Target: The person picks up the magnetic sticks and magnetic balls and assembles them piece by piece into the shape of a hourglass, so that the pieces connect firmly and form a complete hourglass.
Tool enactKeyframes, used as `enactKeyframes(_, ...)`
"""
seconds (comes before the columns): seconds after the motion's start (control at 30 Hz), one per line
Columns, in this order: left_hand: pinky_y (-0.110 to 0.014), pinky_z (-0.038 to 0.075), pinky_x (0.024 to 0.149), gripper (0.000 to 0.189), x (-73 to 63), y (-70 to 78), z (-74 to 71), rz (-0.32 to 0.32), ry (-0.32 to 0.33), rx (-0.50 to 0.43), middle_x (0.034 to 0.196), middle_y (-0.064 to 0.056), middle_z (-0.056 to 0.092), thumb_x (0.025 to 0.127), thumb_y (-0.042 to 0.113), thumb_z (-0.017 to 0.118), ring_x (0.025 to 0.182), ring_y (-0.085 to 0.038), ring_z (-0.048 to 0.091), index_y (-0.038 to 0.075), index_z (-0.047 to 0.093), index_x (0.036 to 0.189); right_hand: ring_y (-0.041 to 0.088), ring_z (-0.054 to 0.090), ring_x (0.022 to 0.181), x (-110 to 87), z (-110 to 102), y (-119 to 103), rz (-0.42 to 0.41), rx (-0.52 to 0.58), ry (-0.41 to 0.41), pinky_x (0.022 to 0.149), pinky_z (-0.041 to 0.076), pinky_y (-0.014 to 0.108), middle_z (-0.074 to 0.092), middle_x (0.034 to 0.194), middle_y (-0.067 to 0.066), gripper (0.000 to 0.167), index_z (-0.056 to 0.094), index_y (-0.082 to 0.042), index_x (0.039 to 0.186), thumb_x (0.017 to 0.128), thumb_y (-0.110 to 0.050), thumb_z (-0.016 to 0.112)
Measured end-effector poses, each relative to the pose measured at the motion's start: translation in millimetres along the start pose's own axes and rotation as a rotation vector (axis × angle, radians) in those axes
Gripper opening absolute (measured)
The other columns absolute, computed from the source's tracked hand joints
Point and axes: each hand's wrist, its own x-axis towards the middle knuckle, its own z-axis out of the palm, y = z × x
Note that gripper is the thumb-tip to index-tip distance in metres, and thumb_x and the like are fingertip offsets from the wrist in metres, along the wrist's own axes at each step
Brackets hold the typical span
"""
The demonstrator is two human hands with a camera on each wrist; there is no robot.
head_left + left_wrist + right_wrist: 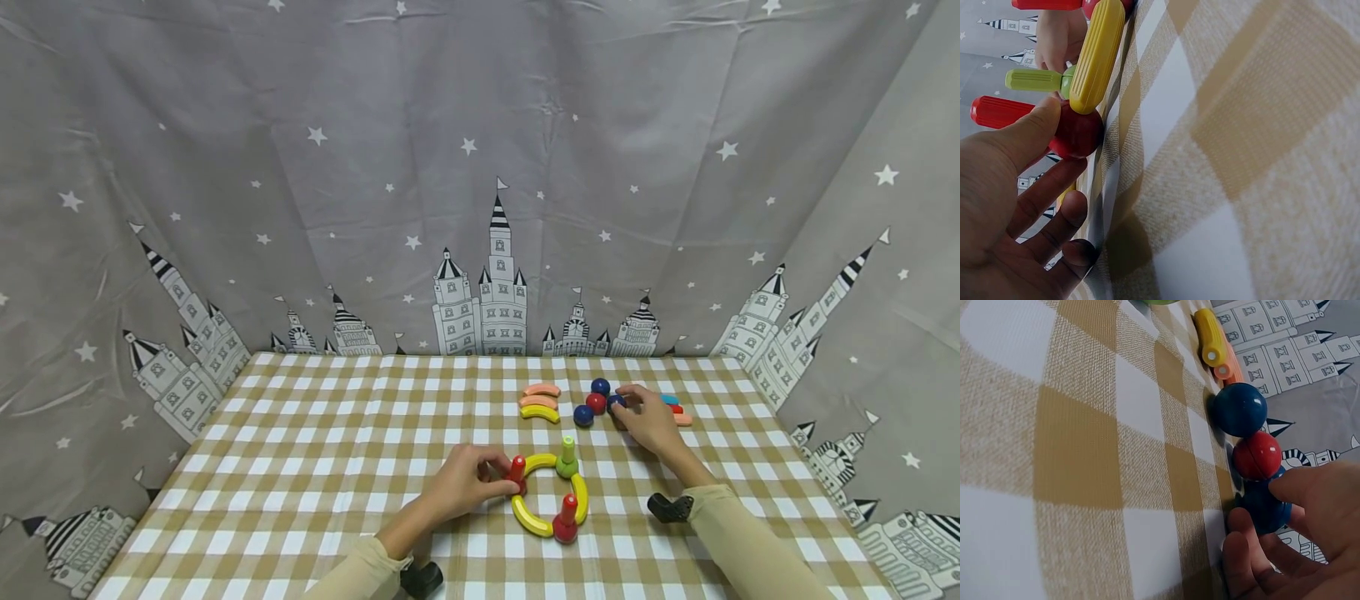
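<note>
In the head view my left hand (463,485) is at the left side of a ring of curved yellow sticks (532,518) joined by balls. Its thumb and a finger pinch a dark red ball (1080,132), from which a red stick (518,467) stands up. A green stick (567,450) rises from a green ball (567,470) at the ring's far side, and another red stick (569,507) from a red ball (565,531) at its near side. Farther back, my right hand (649,422) pinches a blue ball (1264,509) beside a loose red ball (1257,455).
Two more blue balls (583,415) lie near the loose red one. Left of them are curved orange and yellow sticks (539,412). Blue, red and orange sticks (682,419) lie partly behind my right hand. A checked cloth (300,450) covers the table; a grey castle-print curtain (360,208) hangs behind.
</note>
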Motion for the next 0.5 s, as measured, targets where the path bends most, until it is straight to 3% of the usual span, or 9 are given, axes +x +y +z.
enactKeyframes(0.17, -0.021, 0.047, 0.061, 0.01, 0.8, -0.4, 0.5, 0.01, 0.002, 0.001, 0.086, 0.015, 0.071, 0.088, 0.025, 0.084, 0.066, -0.003, 0.056, 0.022, 0.076, 0.092, 0.041, 0.059, 0.118, -2.8, -4.0, 2.8, -0.015, 0.007, -0.034, 0.093, 0.045, 0.053, 0.066, 0.125, 0.025, 0.034, 0.063, -0.005, 0.127, 0.095, -0.018, 0.07)
enactKeyframes(0.33, -0.021, 0.046, 0.061, 0.011, 0.9, -1.6, 0.9, 0.024, 0.012, 0.011, 0.086, 0.012, 0.072, 0.087, 0.025, 0.084, 0.066, -0.004, 0.056, 0.02, 0.076, 0.091, 0.036, 0.061, 0.105, -6.0, -6.0, 2.2, -0.002, 0.041, -0.066, 0.075, 0.05, 0.039, 0.065, 0.127, 0.026, 0.034, 0.062, -0.007, 0.127, 0.096, -0.015, 0.071)
enactKeyframes(0.5, -0.021, 0.045, 0.06, 0.011, 0.8, -0.5, 0.1, 0.016, 0.009, 0.012, 0.086, 0.013, 0.072, 0.087, 0.025, 0.084, 0.066, -0.004, 0.055, 0.021, 0.076, 0.091, 0.035, 0.06, 0.107, -8.0, -6.5, 0.0, 0.011, 0.05, -0.072, 0.079, 0.049, 0.04, 0.065, 0.128, 0.025, 0.033, 0.061, -0.007, 0.126, 0.095, -0.014, 0.071)
